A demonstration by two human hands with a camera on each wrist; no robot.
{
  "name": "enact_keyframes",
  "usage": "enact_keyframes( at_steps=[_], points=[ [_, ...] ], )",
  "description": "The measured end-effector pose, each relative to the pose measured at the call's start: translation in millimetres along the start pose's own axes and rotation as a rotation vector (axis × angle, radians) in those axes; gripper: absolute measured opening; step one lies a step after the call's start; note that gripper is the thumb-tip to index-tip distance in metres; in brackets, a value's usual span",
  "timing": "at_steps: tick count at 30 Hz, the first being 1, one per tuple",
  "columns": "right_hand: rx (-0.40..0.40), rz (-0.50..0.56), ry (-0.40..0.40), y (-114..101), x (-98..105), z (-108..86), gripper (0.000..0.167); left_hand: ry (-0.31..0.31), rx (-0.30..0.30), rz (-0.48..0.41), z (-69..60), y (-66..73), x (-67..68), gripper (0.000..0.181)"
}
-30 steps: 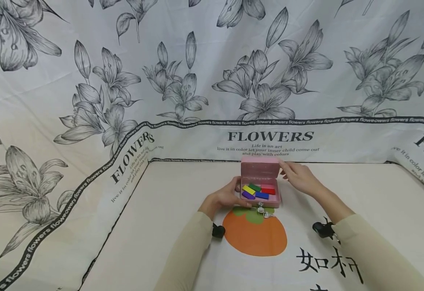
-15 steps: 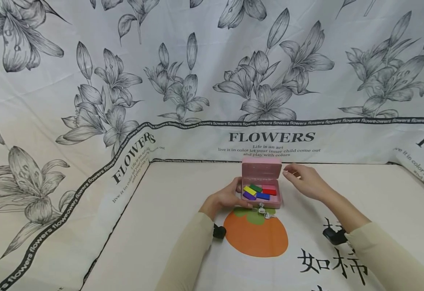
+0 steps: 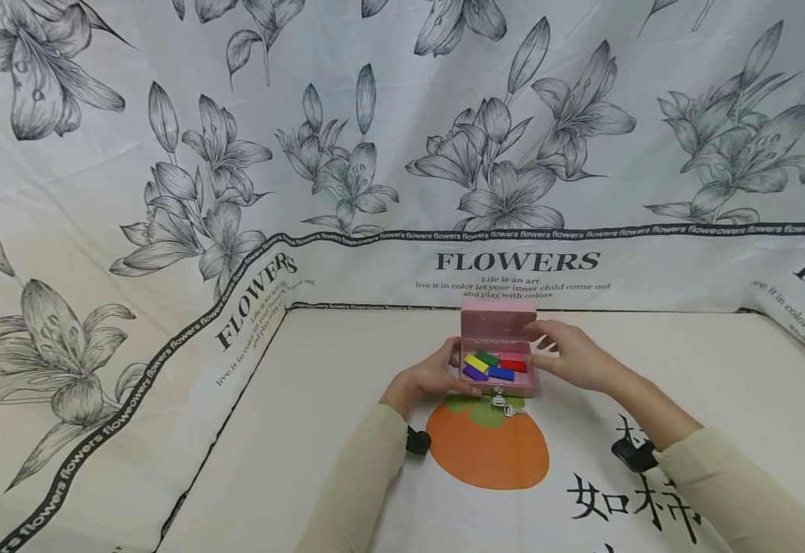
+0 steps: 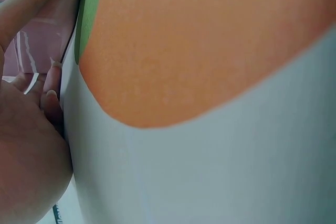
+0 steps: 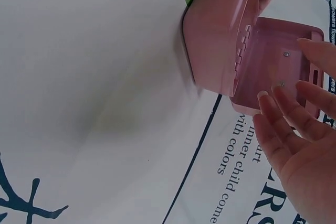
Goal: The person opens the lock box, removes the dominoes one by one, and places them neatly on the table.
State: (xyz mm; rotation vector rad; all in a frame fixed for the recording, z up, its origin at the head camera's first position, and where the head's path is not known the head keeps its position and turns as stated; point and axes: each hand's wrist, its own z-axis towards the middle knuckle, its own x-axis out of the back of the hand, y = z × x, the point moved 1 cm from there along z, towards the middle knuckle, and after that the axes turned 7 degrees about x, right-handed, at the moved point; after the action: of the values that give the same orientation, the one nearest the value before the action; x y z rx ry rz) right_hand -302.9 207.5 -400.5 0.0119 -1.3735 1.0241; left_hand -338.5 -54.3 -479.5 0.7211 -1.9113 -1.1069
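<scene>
A small pink metal box (image 3: 525,390) sits on the white tablecloth with its hinged lid (image 3: 498,324) raised. Inside lie several coloured blocks, among them a yellow block (image 3: 475,362), a red block (image 3: 513,365) and a purple block (image 3: 475,372). My left hand (image 3: 432,375) holds the box's left side, thumb along the front. A silver lock (image 3: 498,400) with keys (image 3: 511,411) hangs at the front. My right hand (image 3: 574,356) is at the box's right side near the lid; in the right wrist view its fingers (image 5: 270,135) are spread, with nothing held.
An orange persimmon print (image 3: 488,453) and black characters (image 3: 634,499) mark the cloth in front of the box. Behind the box rises a flower-printed curtain (image 3: 375,269), close to the lid. Black wrist devices (image 3: 418,441) sit by both sleeves.
The right hand has let go of the lid's right edge, drawn away to the right, then come back toward the box. The left hand keeps hold; box and blocks stay put.
</scene>
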Motion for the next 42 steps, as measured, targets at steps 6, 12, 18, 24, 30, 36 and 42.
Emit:
enact_keyframes(
  at_steps=[6,12,18,24,30,36,42],
  points=[
    [0.004,-0.015,-0.038,-3,-7,2.7,0.052,-0.001,0.016,-0.027,-1.0,-0.5,-1.5,0.093],
    [0.015,-0.005,-0.056,1,-15,6.3,0.056,-0.007,0.01,-0.049,0.6,-1.9,-2.0,0.093],
    [0.011,0.006,-0.081,3,-21,12.3,0.054,-0.009,-0.021,-0.035,0.6,-1.2,-0.9,0.093],
    [0.028,0.036,-0.105,6,-29,20.9,0.049,-0.005,-0.01,-0.028,0.0,-0.8,0.3,0.095],
    [0.053,0.019,-0.111,7,-38,27.8,0.044,-0.004,-0.01,-0.004,-0.8,-1.0,2.1,0.094],
    [0.079,-0.005,-0.117,7,-46,34.7,0.042,-0.007,-0.034,-0.007,0.2,-0.6,2.5,0.092],
    [0.08,-0.001,-0.133,7,-50,39.9,0.041,-0.01,-0.041,-0.003,-0.8,0.5,1.5,0.092]
  ],
)
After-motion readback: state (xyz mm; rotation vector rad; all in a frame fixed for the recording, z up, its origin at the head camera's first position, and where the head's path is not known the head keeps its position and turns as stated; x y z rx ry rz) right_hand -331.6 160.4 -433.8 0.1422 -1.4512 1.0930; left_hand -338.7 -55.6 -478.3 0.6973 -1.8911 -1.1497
